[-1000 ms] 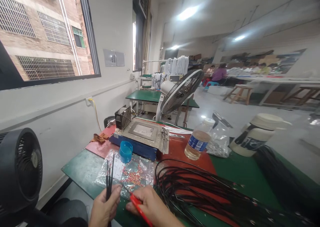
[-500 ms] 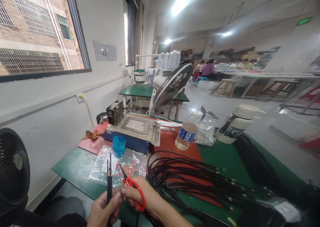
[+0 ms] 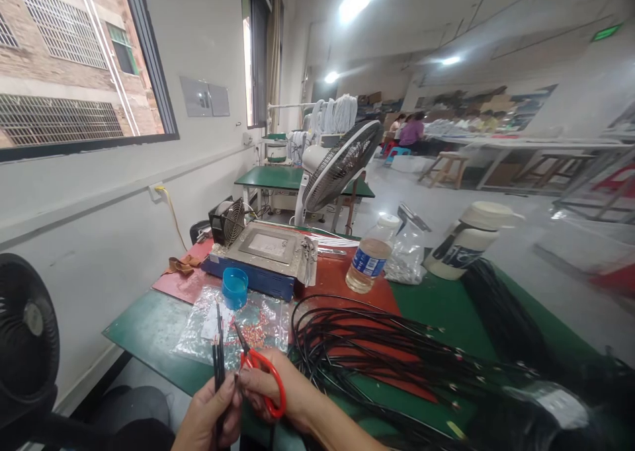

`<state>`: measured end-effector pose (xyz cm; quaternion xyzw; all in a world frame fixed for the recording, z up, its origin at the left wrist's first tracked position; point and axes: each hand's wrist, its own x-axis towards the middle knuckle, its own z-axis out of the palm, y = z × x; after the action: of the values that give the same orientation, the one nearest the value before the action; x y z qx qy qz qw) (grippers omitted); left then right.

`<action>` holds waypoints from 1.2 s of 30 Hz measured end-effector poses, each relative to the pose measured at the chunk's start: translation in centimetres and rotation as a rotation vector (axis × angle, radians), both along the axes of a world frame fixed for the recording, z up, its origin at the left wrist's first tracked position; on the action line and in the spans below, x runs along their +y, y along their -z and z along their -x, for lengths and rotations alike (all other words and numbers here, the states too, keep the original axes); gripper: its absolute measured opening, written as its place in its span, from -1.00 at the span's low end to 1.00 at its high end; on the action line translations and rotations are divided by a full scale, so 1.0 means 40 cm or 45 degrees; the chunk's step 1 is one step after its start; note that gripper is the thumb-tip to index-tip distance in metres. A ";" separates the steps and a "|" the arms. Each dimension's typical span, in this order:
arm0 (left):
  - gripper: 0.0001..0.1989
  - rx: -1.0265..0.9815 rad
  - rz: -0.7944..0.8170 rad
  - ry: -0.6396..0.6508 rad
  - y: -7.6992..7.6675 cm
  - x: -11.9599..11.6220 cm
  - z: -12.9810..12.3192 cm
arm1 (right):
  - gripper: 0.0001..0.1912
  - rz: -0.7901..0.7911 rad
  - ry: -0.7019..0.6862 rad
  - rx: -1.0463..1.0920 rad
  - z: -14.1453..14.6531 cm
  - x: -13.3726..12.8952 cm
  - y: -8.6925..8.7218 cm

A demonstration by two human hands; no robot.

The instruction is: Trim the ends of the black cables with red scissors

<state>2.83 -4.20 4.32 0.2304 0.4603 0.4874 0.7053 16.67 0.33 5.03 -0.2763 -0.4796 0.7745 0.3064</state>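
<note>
— Left hand (image 3: 206,419) of yours: what has it got?

— It is closed around a thin bunch of black wires (image 3: 217,352), pinched between thumb and fingers so the ends stand up over the near table edge. Half a second ago you held them the same way; they have barely shifted.

— And your right hand (image 3: 278,391)?

— Curled through the loops of the red-handled scissors (image 3: 262,377), blades pointing up and left, tips just beside the wire ends. A second ago the scissors lay low along your palm; now they are raised and brought in to the bunch, so I judge a trim of the ends is in hand.

— What lies about you?

— A clear plastic bag of small red parts (image 3: 238,325) just beyond your hands, a blue plastic cup (image 3: 235,287) behind it, and a big tangle of black cables (image 3: 397,365) to your right on the green table (image 3: 149,325).
</note>
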 end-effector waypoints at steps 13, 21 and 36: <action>-0.52 0.104 -0.074 -0.046 0.008 -0.007 0.000 | -0.42 -0.036 0.018 0.015 0.009 -0.009 -0.005; -0.51 0.211 -0.075 -0.179 0.002 -0.011 -0.009 | -0.52 -0.270 0.040 -0.136 -0.002 -0.003 -0.001; -0.54 0.311 -0.217 0.003 -0.010 -0.006 -0.001 | -0.43 -0.018 -0.066 -0.037 -0.011 0.002 -0.008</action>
<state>2.86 -4.46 4.74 0.3474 0.4994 0.4923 0.6225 17.11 0.41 5.35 -0.2727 -0.4965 0.7746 0.2813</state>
